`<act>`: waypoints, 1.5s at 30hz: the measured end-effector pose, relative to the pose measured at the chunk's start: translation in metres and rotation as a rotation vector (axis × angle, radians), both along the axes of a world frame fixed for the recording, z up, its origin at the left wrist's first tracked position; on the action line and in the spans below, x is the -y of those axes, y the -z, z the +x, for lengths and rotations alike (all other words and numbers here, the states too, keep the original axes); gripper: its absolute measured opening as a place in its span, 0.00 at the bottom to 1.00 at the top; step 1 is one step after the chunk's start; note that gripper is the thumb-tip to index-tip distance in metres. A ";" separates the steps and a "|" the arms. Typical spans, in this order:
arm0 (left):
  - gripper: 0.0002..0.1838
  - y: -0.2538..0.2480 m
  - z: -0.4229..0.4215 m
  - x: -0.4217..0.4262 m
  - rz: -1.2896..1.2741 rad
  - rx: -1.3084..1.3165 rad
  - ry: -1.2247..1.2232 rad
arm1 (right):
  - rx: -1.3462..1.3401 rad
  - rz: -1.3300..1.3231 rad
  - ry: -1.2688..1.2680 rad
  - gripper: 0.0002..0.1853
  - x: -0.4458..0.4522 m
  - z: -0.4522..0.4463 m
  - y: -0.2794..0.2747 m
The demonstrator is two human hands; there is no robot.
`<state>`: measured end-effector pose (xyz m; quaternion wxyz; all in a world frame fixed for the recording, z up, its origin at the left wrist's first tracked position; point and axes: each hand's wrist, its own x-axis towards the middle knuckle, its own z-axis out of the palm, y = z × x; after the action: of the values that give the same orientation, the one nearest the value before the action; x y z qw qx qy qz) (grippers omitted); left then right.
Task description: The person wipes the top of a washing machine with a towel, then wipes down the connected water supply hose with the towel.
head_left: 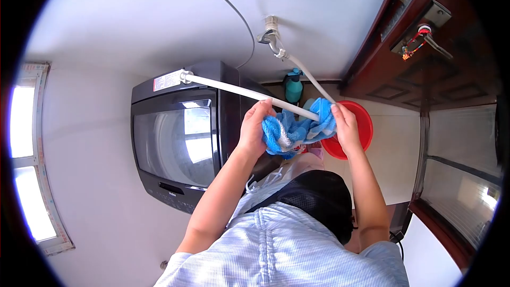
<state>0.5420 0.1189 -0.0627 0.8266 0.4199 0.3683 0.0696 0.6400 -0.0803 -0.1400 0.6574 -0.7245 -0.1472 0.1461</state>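
A blue-and-white towel point(287, 130) is bunched up in front of my body, between my two hands. My left hand point(255, 127) is closed on its left end, right beside the white hose point(234, 89) that runs from the washing machine point(172, 133). With fingers closed, my right hand point(345, 127) grips the towel's right end, near the hose section that comes down from the tap point(269, 36). Folds of the towel hide the lower part of the hose, and I cannot tell whether the towel is wrapped around it.
Behind my right hand a red basin point(363, 125) stands on the tiled floor. A teal spray bottle point(293, 87) is near the wall. To the right is a dark brown door point(406, 79) with keys hanging from its lock point(422, 34). A window point(37, 154) is at far left.
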 end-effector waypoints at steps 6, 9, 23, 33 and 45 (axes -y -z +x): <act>0.25 0.005 0.003 0.015 0.193 -0.197 0.212 | 0.059 -0.058 0.020 0.17 -0.019 -0.002 -0.005; 0.17 0.018 0.008 0.022 0.167 -0.096 0.188 | 0.130 -0.166 0.060 0.18 -0.030 -0.007 -0.019; 0.15 0.002 -0.005 0.020 0.182 -0.059 0.178 | 0.316 -0.190 -0.119 0.24 0.047 0.009 0.078; 0.16 -0.001 0.003 0.021 0.254 -0.013 0.256 | -0.078 -0.164 -0.476 0.33 -0.013 0.013 -0.008; 0.16 -0.001 -0.004 0.020 0.258 -0.021 0.244 | -0.199 -0.113 -0.315 0.28 0.060 0.015 0.079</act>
<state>0.5376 0.0991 -0.0616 0.7642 0.5647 0.3114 0.0109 0.6547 -0.1406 -0.2186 0.5960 -0.7101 -0.1847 0.3261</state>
